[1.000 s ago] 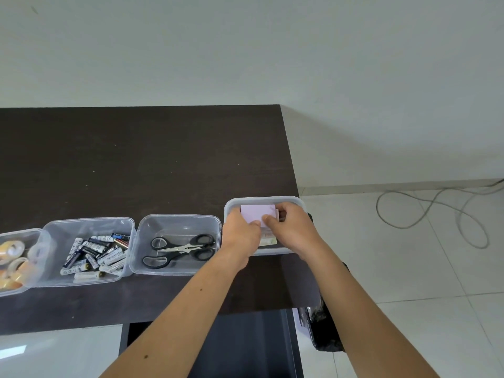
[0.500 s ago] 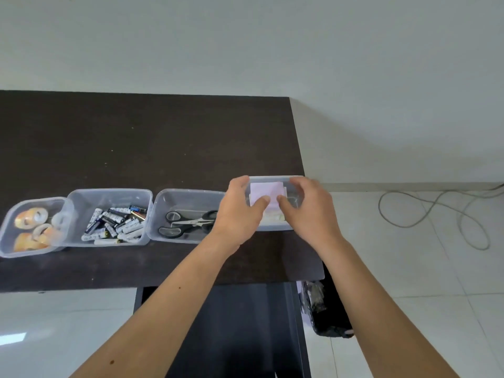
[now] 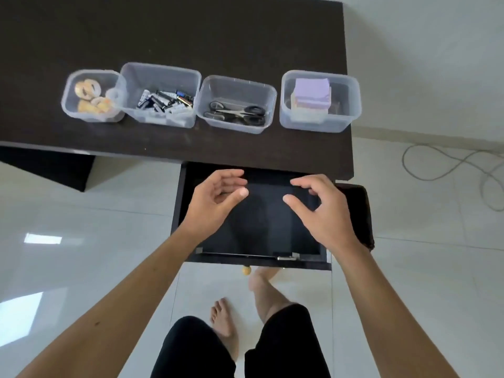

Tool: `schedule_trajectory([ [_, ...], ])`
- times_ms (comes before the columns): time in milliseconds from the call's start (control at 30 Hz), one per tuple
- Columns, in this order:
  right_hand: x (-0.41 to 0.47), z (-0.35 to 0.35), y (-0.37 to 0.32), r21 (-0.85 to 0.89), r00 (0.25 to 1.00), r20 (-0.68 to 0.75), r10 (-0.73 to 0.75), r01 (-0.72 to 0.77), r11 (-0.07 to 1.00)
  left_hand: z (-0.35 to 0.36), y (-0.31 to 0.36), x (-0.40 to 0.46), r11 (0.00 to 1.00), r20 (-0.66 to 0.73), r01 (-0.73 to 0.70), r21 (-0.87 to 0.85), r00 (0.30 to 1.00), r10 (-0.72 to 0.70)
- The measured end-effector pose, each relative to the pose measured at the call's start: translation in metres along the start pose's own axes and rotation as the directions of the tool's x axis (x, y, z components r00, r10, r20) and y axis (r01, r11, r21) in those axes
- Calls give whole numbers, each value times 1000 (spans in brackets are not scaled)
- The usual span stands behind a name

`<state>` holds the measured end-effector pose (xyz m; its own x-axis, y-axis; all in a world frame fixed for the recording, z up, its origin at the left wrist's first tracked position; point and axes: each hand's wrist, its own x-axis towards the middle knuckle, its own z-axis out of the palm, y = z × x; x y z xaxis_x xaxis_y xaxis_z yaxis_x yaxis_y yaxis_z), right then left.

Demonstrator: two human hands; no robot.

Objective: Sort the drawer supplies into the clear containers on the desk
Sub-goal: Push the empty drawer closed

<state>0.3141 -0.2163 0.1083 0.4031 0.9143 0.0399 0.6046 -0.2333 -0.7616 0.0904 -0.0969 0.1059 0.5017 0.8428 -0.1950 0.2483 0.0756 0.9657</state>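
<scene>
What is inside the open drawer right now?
The drawer shows only a bare dark bottom; no supplies visible. The left hand and right hand cover parts of it, and its back runs under the desk.

Four clear containers stand in a row near the front edge of the dark desk [image 3: 191,28]: the leftmost [image 3: 71,105] holds tape rolls [image 3: 87,88], the next [image 3: 161,75] a heap of batteries [image 3: 166,100], the third [image 3: 237,87] black-handled scissors [image 3: 237,111] lying flat, and the rightmost [image 3: 346,102], set a little apart, a stack of sticky-note pads [image 3: 312,92] with a purple pad on top. Below the desk edge the dark drawer [image 3: 261,219] stands pulled open, its visible floor bare.
</scene>
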Motion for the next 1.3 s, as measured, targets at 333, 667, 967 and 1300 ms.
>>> schedule_trajectory([
  [333,-105,46,36,-147,896,371,244,-203,968,-35,-72,-95,828,225,-13,560,965,-137],
  [667,-110,62,37,-213,970,220,107,-59,975,-29,-91,-95,812,153,-65,580,988,-30],
  [967,-52,65,51,-203,991,132,-6,33,979,-33,-89,-36,822,124,-145,550,988,91],
  [1300,21,68,61,-531,987,-100,-123,51,846,-56,-92,64,334,183,-399,854,831,525],
])
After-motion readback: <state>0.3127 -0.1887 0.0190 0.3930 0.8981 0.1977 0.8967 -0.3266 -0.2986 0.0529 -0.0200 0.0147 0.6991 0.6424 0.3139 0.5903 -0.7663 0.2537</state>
